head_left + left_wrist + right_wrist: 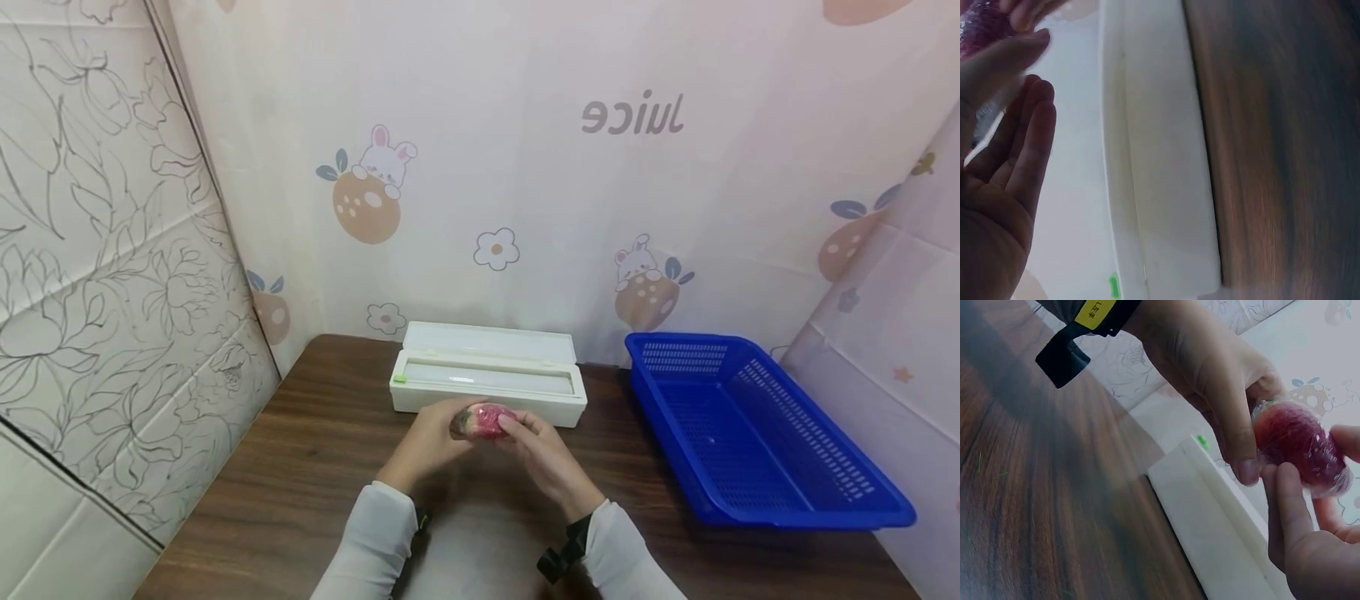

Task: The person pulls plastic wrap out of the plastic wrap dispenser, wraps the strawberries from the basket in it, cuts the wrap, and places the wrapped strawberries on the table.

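Observation:
Between both hands, a red fruit [486, 421] is held up just in front of a white cling film dispenser [487, 406]. Clear, shiny film is wrapped round the fruit [1294, 440], and its kind cannot be told. My left hand [430, 442] grips its left end, thumb on the near side in the right wrist view. From the other side my right hand [551, 462] pinches it between thumb and fingers. The dispenser's lid [487, 340] stands raised at the back, and a film roll [487, 378] shows in its window. In the left wrist view the fruit is mostly cut off.
A blue perforated basket [757, 450] stands on the right of the dark wooden table [300, 467]. A green tab [401, 379] sits at the dispenser's left end. Printed curtains [487, 167] hang behind the table and along its sides.

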Demonstrator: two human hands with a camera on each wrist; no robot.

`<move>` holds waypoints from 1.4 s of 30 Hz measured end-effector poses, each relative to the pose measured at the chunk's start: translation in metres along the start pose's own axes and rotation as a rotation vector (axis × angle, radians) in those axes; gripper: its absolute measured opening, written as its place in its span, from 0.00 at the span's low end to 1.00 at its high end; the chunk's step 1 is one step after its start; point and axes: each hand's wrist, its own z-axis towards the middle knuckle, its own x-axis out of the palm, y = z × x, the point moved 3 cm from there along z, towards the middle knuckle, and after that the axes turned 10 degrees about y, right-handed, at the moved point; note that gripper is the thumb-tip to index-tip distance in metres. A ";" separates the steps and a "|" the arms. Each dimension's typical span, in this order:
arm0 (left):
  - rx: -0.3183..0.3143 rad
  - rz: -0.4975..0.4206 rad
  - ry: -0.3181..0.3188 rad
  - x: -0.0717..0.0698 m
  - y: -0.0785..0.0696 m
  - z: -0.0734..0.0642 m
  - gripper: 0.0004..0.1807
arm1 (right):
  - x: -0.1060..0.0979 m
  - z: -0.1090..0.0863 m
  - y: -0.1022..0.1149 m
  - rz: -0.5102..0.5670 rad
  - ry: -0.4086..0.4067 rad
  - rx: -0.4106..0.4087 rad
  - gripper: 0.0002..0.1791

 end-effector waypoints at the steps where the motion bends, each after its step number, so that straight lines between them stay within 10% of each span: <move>1: 0.011 0.026 -0.021 0.001 -0.001 0.000 0.32 | 0.001 0.000 0.001 -0.003 0.018 -0.001 0.23; 13: 0.001 0.024 -0.016 0.005 0.003 -0.002 0.27 | 0.003 -0.007 0.012 -0.454 0.182 -0.036 0.27; 21: -0.012 -0.041 -0.002 0.000 0.003 -0.003 0.23 | 0.002 -0.004 0.010 -0.324 0.282 -0.066 0.27; 27: -0.032 -0.039 0.011 -0.006 0.001 -0.006 0.19 | -0.004 -0.002 0.019 -0.432 0.344 -0.026 0.30; 42: -0.020 -0.097 0.088 0.005 -0.002 -0.005 0.30 | -0.011 -0.002 0.009 -0.311 0.347 -0.012 0.29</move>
